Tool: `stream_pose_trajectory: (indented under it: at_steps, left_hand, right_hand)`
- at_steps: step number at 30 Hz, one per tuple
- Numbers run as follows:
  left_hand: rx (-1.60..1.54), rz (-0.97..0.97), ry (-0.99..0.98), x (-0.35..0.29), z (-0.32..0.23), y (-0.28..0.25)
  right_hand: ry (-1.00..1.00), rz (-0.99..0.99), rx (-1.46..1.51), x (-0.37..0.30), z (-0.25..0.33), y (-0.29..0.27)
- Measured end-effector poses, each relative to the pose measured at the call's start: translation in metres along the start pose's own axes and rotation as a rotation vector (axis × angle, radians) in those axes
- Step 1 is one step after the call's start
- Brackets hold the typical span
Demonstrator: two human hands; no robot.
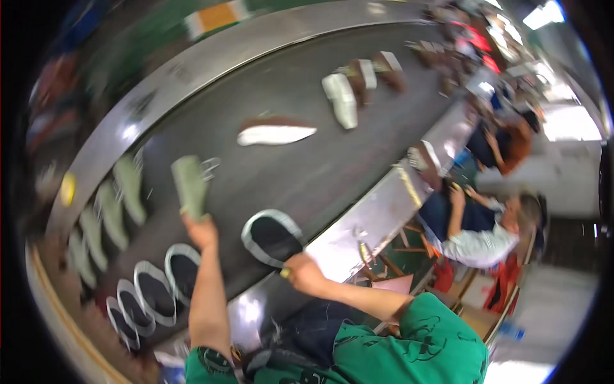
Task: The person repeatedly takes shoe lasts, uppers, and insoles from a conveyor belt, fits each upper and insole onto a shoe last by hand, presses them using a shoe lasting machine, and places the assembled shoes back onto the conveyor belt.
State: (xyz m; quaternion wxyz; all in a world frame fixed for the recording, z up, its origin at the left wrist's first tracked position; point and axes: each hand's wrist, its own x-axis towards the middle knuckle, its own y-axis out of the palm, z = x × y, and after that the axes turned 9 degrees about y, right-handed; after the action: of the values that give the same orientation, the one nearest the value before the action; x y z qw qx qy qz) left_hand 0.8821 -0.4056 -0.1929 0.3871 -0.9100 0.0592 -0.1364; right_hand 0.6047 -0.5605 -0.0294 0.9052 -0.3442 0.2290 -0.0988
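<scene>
My left hand point(201, 232) is closed around the near end of a green shoe last point(190, 182), which stands up over the dark belt. A thin wire-like loop point(210, 168) shows beside it. My right hand point(305, 274) grips the near edge of a dark oval shoe piece with a white rim point(272, 237); something yellow point(284, 273) is at its fingertips. Several similar white-rimmed dark pieces point(153, 293) stand in a row left of my left forearm. Beyond them, several more green shoe lasts point(112, 214) are lined up. Motion blurs the picture.
The conveyor belt point(281, 173) curves away to the right between metal borders point(160, 80). On it lie a brown shoe with a white bottom point(275, 131) and several others farther off. Two people point(486, 230) sit along its right side, near a wooden stool point(387, 269).
</scene>
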Motion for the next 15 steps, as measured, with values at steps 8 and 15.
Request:
stream_pose_trajectory:
  at_steps: [8, 15]
  left_hand:
    - [-0.814, 0.145, -0.706, -0.076, -0.058, -0.123]
    - [-0.887, 0.305, -0.553, -0.172, -0.071, -0.295]
  right_hand:
    - [0.187, 0.169, 0.38, 0.0, 0.085, -0.053]
    - [0.238, 0.288, 0.755, 0.025, 0.125, -0.046]
